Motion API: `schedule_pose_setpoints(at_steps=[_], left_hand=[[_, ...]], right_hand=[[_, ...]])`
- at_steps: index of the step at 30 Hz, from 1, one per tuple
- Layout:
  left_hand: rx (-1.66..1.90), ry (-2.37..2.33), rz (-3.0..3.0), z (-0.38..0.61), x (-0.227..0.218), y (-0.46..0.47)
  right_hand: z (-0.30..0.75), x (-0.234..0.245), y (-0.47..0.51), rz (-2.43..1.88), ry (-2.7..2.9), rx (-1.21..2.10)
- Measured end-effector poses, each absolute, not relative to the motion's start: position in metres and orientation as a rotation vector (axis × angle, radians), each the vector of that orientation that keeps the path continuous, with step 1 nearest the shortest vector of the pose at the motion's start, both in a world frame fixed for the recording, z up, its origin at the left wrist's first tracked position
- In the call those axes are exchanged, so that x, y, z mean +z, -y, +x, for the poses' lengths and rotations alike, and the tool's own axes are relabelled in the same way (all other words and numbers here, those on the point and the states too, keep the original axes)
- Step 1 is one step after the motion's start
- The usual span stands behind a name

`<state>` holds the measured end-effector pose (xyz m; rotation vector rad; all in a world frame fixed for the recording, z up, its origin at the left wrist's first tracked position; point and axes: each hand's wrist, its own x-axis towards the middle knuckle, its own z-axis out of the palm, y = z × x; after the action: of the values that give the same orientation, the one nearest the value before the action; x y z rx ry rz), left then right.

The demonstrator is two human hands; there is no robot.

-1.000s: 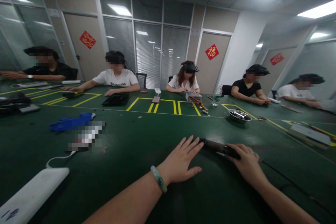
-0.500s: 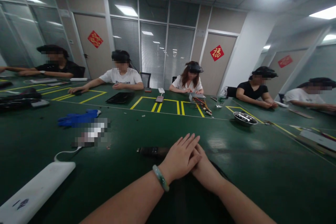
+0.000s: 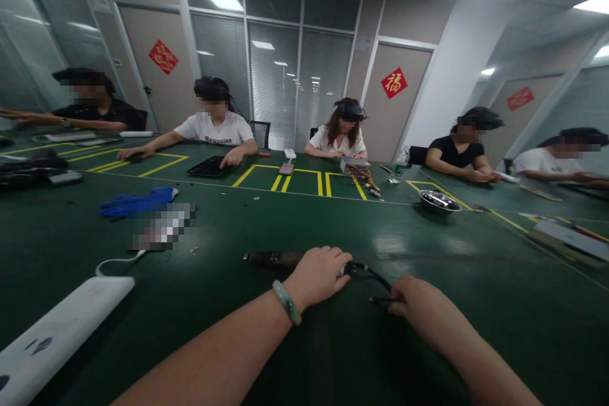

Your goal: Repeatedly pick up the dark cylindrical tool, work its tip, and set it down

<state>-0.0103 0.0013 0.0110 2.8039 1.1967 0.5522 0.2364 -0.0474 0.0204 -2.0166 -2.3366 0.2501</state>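
On the smooth green desk point(image 3: 190, 295), close to its near edge, lies one long dark tool point(image 3: 269, 259). The left hand point(image 3: 318, 276) holds its end, fingers curled together. The right hand point(image 3: 413, 306) pinches one thin black cable point(image 3: 378, 277) between its fingers. Farther away stands one round shiny metal bowl point(image 3: 438, 202).

Office meeting room: glass partitions point(image 3: 28, 63), blinds point(image 3: 273, 89), long green table point(image 3: 228, 222) (yellow-taped)

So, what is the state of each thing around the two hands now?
dark device: lying flat
black cable: curved in a loose loop
left hand: closed on one end of the dark device
right hand: pinching the black cable's free end
blue gloves: lying flat, unworn
metal bowl: upright, contents unclear
water bottle: standing upright
white box: lying flat, white cord attached
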Motion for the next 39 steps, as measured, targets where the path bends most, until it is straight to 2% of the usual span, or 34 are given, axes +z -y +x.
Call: schedule_pose_setpoints(at_steps=[5, 8, 11, 18, 30, 39], left_hand=[[0.492, -1.238, 2.782, -0.006, 0.014, 0.002], [0.455, -1.264, 2.786, -0.004, 0.017, 0.003], [0.427, -1.323, 2.804, -0.005, 0.018, 0.004], [0.436, -1.372, 2.821, -0.008, 0.017, 0.005], [0.46, -1.314, 2.807, -0.006, 0.019, 0.005], [0.483, -1.251, 2.788, -0.01, 0.017, 0.001]], right_hand=[[0.238, 0.016, 0.029, -2.122, 2.215, 0.234], [0.243, 0.011, 0.015, -1.996, 2.063, 0.044], [0.238, 0.009, 0.008, -1.841, 1.995, 0.028], [0.21, 0.006, 0.023, -1.566, 2.141, 0.116], [0.182, 0.007, 0.003, -1.555, 2.167, -0.128], [0.202, 0.002, 0.012, -1.487, 2.274, -0.014]])
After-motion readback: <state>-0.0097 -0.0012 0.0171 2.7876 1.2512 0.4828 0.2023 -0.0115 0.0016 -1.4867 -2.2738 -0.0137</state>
